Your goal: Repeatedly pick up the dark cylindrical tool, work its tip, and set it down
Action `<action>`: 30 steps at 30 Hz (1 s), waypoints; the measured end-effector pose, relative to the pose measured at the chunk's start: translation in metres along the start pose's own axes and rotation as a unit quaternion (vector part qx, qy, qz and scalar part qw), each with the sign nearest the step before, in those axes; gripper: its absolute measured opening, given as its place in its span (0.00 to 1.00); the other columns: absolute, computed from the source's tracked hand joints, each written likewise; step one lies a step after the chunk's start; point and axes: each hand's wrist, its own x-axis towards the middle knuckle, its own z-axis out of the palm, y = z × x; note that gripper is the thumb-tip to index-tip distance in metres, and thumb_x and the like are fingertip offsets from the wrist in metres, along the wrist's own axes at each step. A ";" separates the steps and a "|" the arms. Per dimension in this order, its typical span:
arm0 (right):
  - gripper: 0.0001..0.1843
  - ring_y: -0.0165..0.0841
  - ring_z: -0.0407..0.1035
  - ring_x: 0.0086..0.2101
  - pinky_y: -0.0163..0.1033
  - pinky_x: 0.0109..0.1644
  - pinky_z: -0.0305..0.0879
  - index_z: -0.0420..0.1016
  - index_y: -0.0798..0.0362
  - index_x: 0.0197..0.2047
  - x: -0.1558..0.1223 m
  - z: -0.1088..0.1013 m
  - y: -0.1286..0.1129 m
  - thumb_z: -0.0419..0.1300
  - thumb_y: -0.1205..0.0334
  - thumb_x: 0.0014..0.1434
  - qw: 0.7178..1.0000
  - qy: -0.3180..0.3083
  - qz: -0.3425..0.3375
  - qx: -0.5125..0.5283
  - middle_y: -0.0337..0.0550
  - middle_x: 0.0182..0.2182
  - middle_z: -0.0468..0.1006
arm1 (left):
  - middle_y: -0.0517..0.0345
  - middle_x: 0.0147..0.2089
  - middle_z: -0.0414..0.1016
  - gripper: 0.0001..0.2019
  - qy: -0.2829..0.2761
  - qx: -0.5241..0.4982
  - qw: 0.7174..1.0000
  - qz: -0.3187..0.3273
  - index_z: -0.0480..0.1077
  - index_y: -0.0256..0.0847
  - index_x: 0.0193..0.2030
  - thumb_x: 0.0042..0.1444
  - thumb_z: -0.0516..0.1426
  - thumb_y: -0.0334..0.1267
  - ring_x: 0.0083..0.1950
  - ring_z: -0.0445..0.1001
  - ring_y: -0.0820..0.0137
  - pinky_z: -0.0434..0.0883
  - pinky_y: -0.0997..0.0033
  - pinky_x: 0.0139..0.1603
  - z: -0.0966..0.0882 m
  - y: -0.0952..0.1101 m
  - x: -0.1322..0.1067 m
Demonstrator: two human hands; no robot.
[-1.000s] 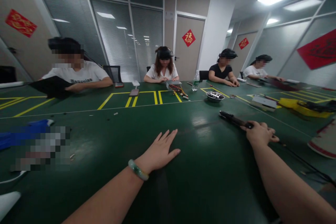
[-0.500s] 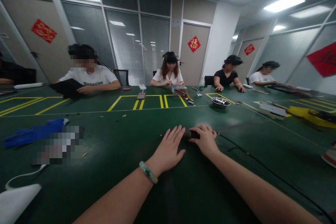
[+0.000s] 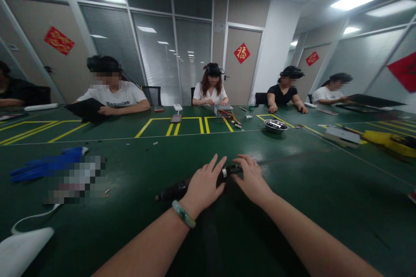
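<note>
A long black tool (image 3: 175,190), which looks like a corded electric screwdriver, lies slanted on the green table, its narrow tip pointing left toward me. My left hand (image 3: 203,186) rests palm down across its middle, fingers stretched and apart, hiding part of the body. A pale bracelet (image 3: 183,214) circles that wrist. Between the hands, a small white label (image 3: 224,173) and a dark cord-like end (image 3: 234,169) show. My right hand (image 3: 251,179) is at this end, thumb and fingers apart around it; whether it touches is hard to make out.
Blue gloves (image 3: 48,165) and a white device (image 3: 29,251) with a cable lie left. Ahead are a metal bowl (image 3: 275,126), a water bottle (image 3: 251,106), a grey box with wires (image 3: 224,110) and yellow tape markings (image 3: 169,127). Several people sit across the table.
The black tool has shifted left, its body emerging beyond my left hand. The cable that ran off right is no longer visible there. A person at far right has raised a dark panel.
</note>
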 end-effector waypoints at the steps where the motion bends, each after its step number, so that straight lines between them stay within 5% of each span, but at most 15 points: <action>1: 0.17 0.47 0.57 0.55 0.56 0.57 0.55 0.65 0.50 0.51 -0.008 -0.003 0.006 0.59 0.60 0.58 0.999 0.010 0.032 -0.037 0.50 0.56 0.60 | 0.53 0.72 0.48 0.35 -0.004 0.002 1.000 -0.001 0.42 0.51 0.71 0.60 0.52 0.48 0.63 0.63 0.55 0.63 0.54 0.59 0.001 -0.001 0.001; 3: 0.11 0.49 0.61 0.49 0.57 0.52 0.59 0.67 0.52 0.45 -0.024 -0.004 0.014 0.56 0.57 0.61 0.993 0.007 0.068 -0.100 0.53 0.49 0.64 | 0.54 0.67 0.59 0.29 -0.007 0.004 1.000 0.006 0.48 0.52 0.69 0.63 0.51 0.48 0.61 0.65 0.57 0.64 0.55 0.57 0.003 -0.003 0.002; 7: 0.08 0.44 0.65 0.42 0.50 0.47 0.63 0.67 0.53 0.40 -0.033 0.002 0.025 0.51 0.58 0.65 0.992 -0.016 0.031 -0.121 0.51 0.41 0.65 | 0.57 0.62 0.66 0.24 -0.002 -0.007 1.000 0.010 0.53 0.52 0.67 0.65 0.49 0.43 0.57 0.68 0.60 0.66 0.58 0.55 0.001 -0.004 0.002; 18: 0.09 0.34 0.66 0.39 0.39 0.43 0.61 0.70 0.52 0.36 0.031 -0.019 0.080 0.53 0.58 0.64 0.999 0.003 0.011 0.050 0.41 0.37 0.71 | 0.62 0.57 0.70 0.25 -0.097 -0.050 0.994 0.005 0.59 0.60 0.62 0.58 0.55 0.40 0.53 0.72 0.60 0.67 0.59 0.52 -0.030 -0.016 -0.003; 23: 0.08 0.34 0.66 0.37 0.38 0.40 0.59 0.74 0.51 0.37 0.025 -0.024 0.064 0.57 0.57 0.61 0.998 -0.016 0.022 0.057 0.40 0.34 0.74 | 0.59 0.52 0.72 0.20 -0.108 -0.047 0.993 0.013 0.63 0.54 0.57 0.58 0.53 0.35 0.50 0.72 0.63 0.68 0.62 0.49 -0.042 -0.009 -0.006; 30: 0.06 0.33 0.68 0.37 0.37 0.41 0.58 0.77 0.47 0.38 0.004 -0.036 0.024 0.58 0.61 0.60 0.993 -0.115 -0.008 0.026 0.38 0.37 0.76 | 0.52 0.55 0.69 0.19 -0.024 -0.025 0.998 0.043 0.64 0.42 0.54 0.53 0.54 0.33 0.56 0.67 0.61 0.62 0.59 0.58 -0.016 0.022 -0.006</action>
